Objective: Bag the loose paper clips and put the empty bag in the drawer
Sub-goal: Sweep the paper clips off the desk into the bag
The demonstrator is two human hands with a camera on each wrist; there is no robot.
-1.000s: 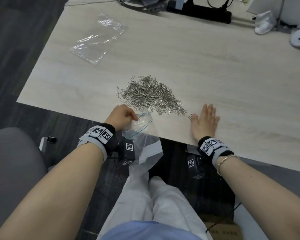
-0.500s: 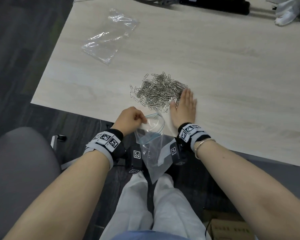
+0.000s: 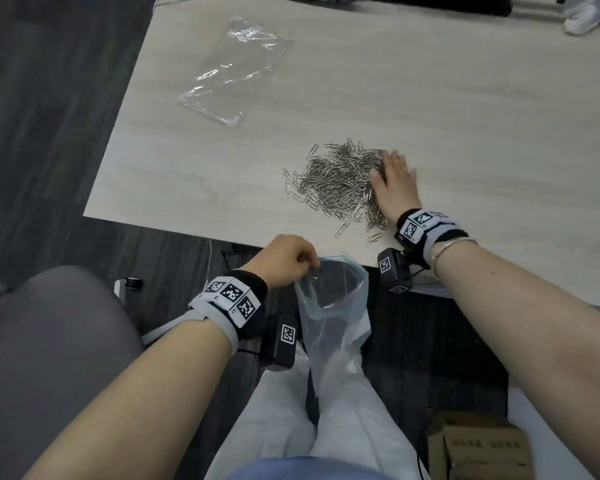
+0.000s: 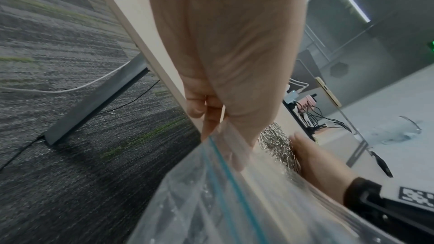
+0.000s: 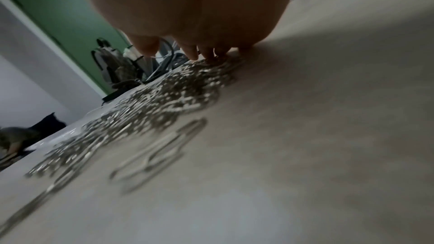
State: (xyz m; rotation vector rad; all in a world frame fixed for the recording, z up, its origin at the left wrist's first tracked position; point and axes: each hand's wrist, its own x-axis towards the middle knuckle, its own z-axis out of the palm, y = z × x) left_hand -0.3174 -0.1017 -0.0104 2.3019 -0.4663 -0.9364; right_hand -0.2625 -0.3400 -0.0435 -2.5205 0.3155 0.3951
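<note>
A heap of silver paper clips (image 3: 336, 180) (image 5: 150, 99) lies near the front edge of the pale wooden desk (image 3: 465, 109). My right hand (image 3: 392, 181) (image 5: 197, 49) lies flat with straight fingers against the heap's right side. My left hand (image 3: 286, 259) (image 4: 218, 118) pinches the rim of a clear zip bag (image 3: 336, 306) (image 4: 234, 192) with a blue seal. That bag hangs mouth up just below the desk's front edge. A second clear bag (image 3: 234, 69) lies flat at the desk's far left.
Black cables and a power strip (image 3: 430, 1) run along the desk's far edge, with white cloth (image 3: 582, 15) at the far right. A grey chair (image 3: 42, 358) stands to my left. A cardboard box (image 3: 478, 448) sits on the floor at my right.
My right hand swept left across the desk, pushing the clips into a tighter heap, and now sits at the heap's right side. The left hand keeps hold of the bag.
</note>
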